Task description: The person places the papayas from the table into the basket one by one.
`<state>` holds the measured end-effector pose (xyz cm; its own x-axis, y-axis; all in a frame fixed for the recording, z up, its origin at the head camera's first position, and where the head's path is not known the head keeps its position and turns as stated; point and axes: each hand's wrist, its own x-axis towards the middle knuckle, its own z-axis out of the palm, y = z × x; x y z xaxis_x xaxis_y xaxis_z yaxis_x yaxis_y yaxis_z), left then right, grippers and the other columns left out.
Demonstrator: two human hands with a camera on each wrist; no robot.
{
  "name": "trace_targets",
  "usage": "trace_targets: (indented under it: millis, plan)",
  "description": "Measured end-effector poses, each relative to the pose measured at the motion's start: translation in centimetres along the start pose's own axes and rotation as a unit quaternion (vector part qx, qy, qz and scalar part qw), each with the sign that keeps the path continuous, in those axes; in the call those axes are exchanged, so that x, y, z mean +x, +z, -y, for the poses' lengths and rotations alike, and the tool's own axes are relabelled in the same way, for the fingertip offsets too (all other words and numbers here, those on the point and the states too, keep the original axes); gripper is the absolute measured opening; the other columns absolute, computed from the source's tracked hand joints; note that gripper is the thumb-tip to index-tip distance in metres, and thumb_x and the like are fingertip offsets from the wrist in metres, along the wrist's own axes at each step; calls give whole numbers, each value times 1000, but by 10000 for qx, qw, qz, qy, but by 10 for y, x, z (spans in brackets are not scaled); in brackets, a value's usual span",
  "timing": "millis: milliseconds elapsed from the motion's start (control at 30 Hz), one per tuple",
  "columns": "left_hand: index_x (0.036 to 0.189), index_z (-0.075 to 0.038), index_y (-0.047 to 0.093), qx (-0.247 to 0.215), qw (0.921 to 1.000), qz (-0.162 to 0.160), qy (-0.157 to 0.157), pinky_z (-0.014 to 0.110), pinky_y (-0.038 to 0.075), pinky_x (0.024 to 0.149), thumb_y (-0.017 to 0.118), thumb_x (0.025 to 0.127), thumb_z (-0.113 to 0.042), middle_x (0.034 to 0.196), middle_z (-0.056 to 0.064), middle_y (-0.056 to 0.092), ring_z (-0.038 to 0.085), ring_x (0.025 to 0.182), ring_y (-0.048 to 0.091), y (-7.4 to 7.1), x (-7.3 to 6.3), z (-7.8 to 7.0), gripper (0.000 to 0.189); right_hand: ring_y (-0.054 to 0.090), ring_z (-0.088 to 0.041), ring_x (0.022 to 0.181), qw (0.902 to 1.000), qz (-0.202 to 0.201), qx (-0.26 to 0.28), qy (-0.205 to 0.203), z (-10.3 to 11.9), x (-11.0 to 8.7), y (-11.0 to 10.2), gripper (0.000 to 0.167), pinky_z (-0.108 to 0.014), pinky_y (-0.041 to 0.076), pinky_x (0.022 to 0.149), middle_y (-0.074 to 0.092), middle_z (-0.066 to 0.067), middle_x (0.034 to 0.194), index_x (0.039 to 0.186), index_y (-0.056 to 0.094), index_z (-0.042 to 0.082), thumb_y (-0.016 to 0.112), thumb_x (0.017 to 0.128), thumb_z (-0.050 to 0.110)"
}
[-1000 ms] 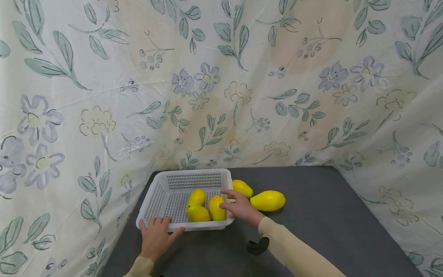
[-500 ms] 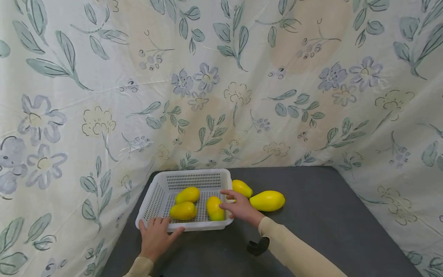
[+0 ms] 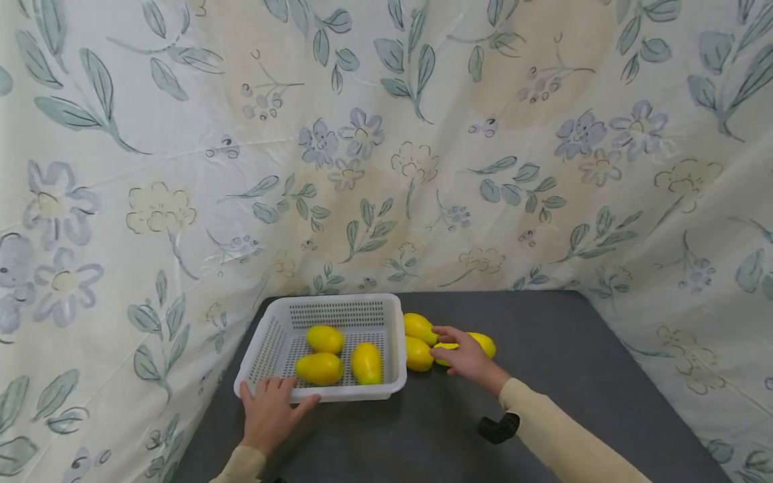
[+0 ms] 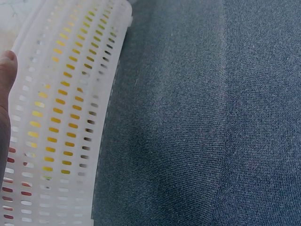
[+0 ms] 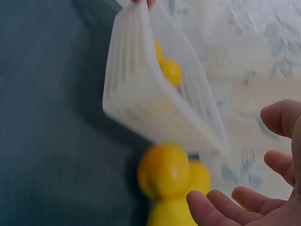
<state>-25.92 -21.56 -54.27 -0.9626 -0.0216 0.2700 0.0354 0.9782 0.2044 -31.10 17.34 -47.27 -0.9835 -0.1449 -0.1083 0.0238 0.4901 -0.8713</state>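
Note:
The left hand grips the near left rim of a white slotted plastic basket. Its thumb lies along the outer wall, while reddish patches through the slots show fingers inside. Three yellow mangoes lie in the basket: one at the back, one in front of it and one upright on the right. Just right of the basket, the right hand hovers with spread, bent fingers and holds nothing. Around it are three more mangoes; the rightmost mango is partly hidden by the hand.
A dark grey cloth-covered table extends right and in front of the basket. Behind and on both sides hangs a floral curtain. A black strap device sits at the right wrist.
The right hand has moved right, off the basket's right side to the outside mangoes, uncovering one beside the basket. Inside, the mangoes have shifted left. The left hand stays on the rim.

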Motion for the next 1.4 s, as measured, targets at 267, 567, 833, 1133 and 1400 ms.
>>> trace_targets:
  millis: [267, 567, 833, 1133, 1400]
  plan:
    - [115, -6, 71, 0, 9999, -111, 58, 81, 12, 109, 66, 84, -72, 114, 22, 70, 47, 117, 55, 0, -2, 1, 73, 57, -45, 129, 9994, -174, 117, 293, -41, -17, -63, 63, -46, 62, 84, 41, -31, 154, 153, 42, 10, 64, 100, 36]
    - [117, -6, 71, 2, 10000, 48, -9, 81, 10, 110, 68, 84, -70, 117, 23, 70, 47, 119, 54, 0, -1, 1, 73, 53, -51, 132, 9973, -528, -29, 504, -55, -29, -105, 65, -45, 62, 83, 36, -35, 154, 157, 33, 6, 57, 104, 35]
    - [111, -5, 71, 94, 9999, 65, -36, 81, 11, 111, 68, 83, -71, 114, 23, 69, 47, 118, 55, 2, 1, 1, 71, 51, -51, 134, 9957, -618, -65, 680, -60, -27, -112, 68, -45, 62, 85, 36, -35, 155, 159, 29, 6, 56, 104, 36]
    - [113, -5, 71, 46, 10000, 51, -51, 81, 10, 111, 69, 83, -68, 115, 23, 69, 48, 119, 54, 4, 1, -1, 70, 53, -50, 132, 9959, -598, -201, 646, -59, -26, -111, 69, -43, 62, 84, 36, -35, 155, 158, 31, 7, 57, 103, 40]
    - [113, -5, 71, 8, 10000, -67, 9, 81, 11, 110, 68, 84, -70, 115, 23, 70, 47, 117, 55, 4, 1, 0, 72, 53, -50, 132, 9954, -650, -228, 672, -58, -23, -108, 67, -43, 62, 83, 37, -35, 154, 157, 32, 6, 57, 104, 37]
